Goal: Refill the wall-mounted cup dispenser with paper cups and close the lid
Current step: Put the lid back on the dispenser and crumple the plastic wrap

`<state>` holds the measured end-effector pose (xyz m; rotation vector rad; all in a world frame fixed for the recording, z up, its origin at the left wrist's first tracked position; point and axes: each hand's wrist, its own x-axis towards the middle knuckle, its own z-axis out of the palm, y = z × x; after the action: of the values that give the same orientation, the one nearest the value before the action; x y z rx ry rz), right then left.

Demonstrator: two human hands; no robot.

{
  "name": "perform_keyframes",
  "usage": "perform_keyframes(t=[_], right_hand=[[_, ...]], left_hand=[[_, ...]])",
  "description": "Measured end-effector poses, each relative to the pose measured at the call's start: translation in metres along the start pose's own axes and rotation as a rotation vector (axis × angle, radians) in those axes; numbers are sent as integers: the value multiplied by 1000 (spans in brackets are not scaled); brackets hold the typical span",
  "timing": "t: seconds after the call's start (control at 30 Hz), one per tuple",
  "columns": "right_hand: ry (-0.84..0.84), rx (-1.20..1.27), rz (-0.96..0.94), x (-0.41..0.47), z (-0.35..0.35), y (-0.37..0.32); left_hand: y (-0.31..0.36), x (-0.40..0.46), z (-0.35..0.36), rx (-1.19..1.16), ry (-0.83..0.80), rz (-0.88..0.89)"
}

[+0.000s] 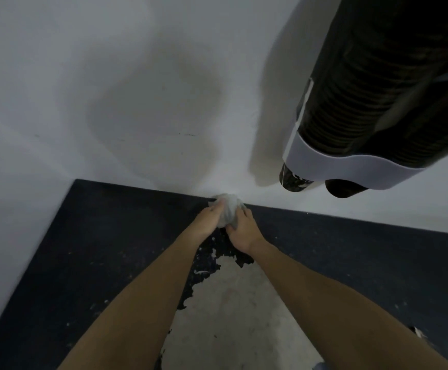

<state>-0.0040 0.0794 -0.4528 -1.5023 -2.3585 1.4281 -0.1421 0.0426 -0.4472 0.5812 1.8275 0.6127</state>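
Note:
The wall-mounted cup dispenser (383,89) hangs at the upper right: two dark see-through tubes packed with stacked cups, joined by a white band (351,166) at the bottom. Dark cup ends (295,180) poke out below the band. Its top and lid are out of frame. Low down by the foot of the wall, my left hand (207,222) and my right hand (244,231) both grip a crumpled pale wrapper, likely clear plastic (228,209), pressed between them.
A white wall (110,89) fills the upper view, with my shadow on it. The floor (84,263) is dark with a worn pale patch (231,303) under my forearms. A bit of white debris (419,333) lies at the right.

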Motion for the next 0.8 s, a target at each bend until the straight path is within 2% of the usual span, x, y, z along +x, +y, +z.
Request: perform_keyframes(t=[0.1, 0.2, 0.37, 0.43, 0.5, 0.57, 0.63, 0.8], right_hand=[[-26, 41, -52, -4, -6, -7], [-69, 94, -83, -19, -18, -18], [68, 301, -102, -50, -47, -22], [130, 329, -144, -72, -60, -29], [126, 251, -184, -75, -69, -32], [52, 144, -223, -96, -75, -39], [-4, 66, -271, -110, -77, -48], [142, -15, -305, -141, -75, -75]], left_hand=[[10, -13, 5, -134, -95, 67], [19, -27, 7, -245, -63, 79], [31, -66, -4, -361, 30, 125], [38, -97, -9, -343, 11, 161], [43, -109, -13, -312, -60, 175], [46, -134, -16, -290, -110, 202], [47, -146, -16, -307, -85, 209], [53, -176, -8, -398, -66, 213]])
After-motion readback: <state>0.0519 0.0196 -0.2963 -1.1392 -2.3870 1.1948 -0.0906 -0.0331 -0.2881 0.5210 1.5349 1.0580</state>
